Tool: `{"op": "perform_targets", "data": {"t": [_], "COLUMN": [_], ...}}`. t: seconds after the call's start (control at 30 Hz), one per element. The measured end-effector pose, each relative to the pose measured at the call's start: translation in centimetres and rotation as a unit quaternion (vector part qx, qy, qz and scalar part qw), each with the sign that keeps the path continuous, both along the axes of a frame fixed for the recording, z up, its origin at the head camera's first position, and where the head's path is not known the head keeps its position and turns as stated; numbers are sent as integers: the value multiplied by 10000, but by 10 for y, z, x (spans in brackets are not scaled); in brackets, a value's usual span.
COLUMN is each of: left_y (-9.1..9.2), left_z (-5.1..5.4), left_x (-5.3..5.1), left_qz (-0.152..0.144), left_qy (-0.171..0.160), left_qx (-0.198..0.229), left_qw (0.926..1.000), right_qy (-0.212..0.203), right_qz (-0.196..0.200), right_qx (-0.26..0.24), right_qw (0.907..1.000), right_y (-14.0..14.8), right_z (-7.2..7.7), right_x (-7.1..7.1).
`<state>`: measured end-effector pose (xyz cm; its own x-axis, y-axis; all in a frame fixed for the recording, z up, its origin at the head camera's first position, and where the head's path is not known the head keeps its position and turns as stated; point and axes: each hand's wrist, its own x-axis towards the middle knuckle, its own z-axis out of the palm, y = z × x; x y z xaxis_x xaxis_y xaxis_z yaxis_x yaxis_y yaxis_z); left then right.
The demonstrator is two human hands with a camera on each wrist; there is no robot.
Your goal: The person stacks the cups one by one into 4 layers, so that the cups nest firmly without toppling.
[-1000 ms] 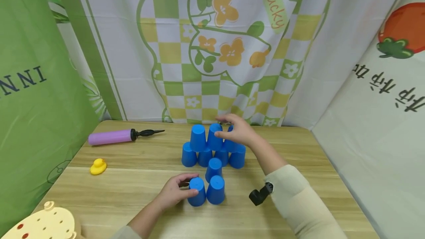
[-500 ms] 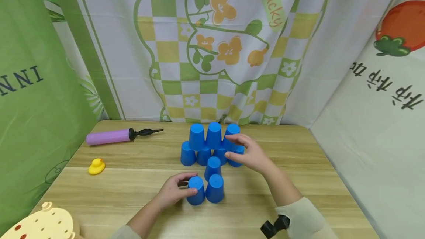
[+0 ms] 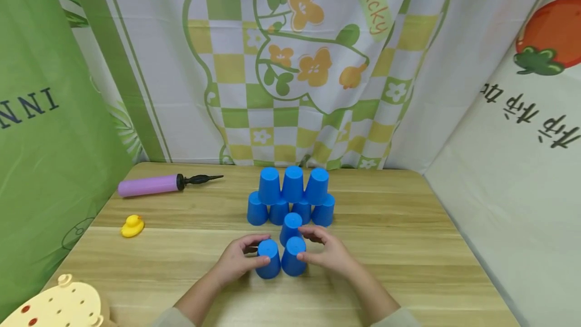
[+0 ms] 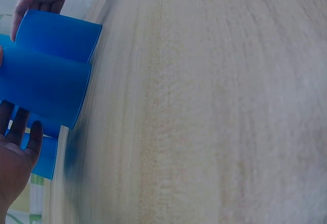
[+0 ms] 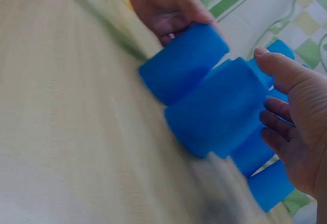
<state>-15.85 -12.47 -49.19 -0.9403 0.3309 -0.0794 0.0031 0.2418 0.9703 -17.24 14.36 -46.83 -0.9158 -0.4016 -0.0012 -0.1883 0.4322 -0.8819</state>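
Note:
In the head view, several upside-down blue cups form a two-level wall: a bottom row [image 3: 257, 209] of cups with an upper row [image 3: 293, 184] on top. In front of it stand a single blue cup [image 3: 291, 228] and, nearest to me, two more side by side. My left hand [image 3: 236, 260] holds the left front cup [image 3: 269, 259] from its left side, thumb in front and fingers behind. Around the right side of the right front cup [image 3: 294, 257], my right hand [image 3: 330, 253] has its thumb and fingers spread; the right wrist view shows a gap between its palm and the cup.
On the table [image 3: 199, 231], a purple hand pump [image 3: 152, 185] with a black nozzle lies at the back left. A yellow rubber duck [image 3: 133, 226] sits nearer on that side. A cream-coloured perforated object [image 3: 68, 304] stands at the front left. Curtains [image 3: 308, 130] hang behind.
My right hand has come from the wall's upper right cup forward and down to the right front cup. The left hand and its cup have stayed in place.

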Motion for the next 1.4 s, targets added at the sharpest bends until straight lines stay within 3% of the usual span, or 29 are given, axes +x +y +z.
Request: {"op": "perform_targets", "data": {"t": [0.3, 0.5, 0.9, 1.13, 1.4], "left_y": [0, -1, -1, 1, 3], "left_z": [2, 3, 6, 31, 75], "left_x": [0, 1, 0, -5, -21], "left_qz": [-6, 9, 26, 154, 220], "left_qy": [-49, -55, -2, 290, 562], "left_qx": [-55, 35, -56, -96, -65], "left_qw": [10000, 10000, 10000, 9994, 9982], "right_qy": [-108, -341, -369, -134, 365], "right_qz": [79, -64, -44, -61, 38], "right_qx": [-34, 5, -93, -186, -132], "right_qw": [9999, 9994, 9993, 9997, 9992], "right_y": [-6, -6, -5, 1, 14], "right_z": [-13, -14, -8, 19, 68], "right_x": [1, 2, 3, 5, -4]}}
